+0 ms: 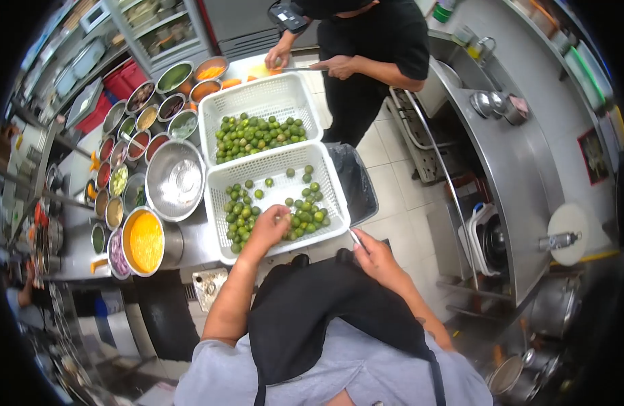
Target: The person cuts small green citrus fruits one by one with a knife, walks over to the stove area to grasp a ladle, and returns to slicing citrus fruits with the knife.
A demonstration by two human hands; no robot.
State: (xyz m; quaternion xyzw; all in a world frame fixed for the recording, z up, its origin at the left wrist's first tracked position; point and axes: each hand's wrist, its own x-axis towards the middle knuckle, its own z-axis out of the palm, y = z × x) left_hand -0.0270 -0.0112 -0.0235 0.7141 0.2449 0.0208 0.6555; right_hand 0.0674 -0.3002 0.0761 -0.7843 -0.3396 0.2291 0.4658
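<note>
My left hand is over the near white perforated basket, fingers curled together among the green limes. What those fingers hold, if anything, is hidden. Limes lie in two loose groups in this basket, with a few scattered between. Just outside its near right corner, my right hand is closed around a small knife; only a short, thin, shiny part shows past the fingers. A second white basket stands directly behind, with a larger pile of limes in its near half.
Left of the baskets are a steel colander, a pot of yellow-orange liquid and several containers of chopped ingredients. Across the table a co-worker cuts something orange with a long knife. A black-lined bin stands at right, before a steel counter.
</note>
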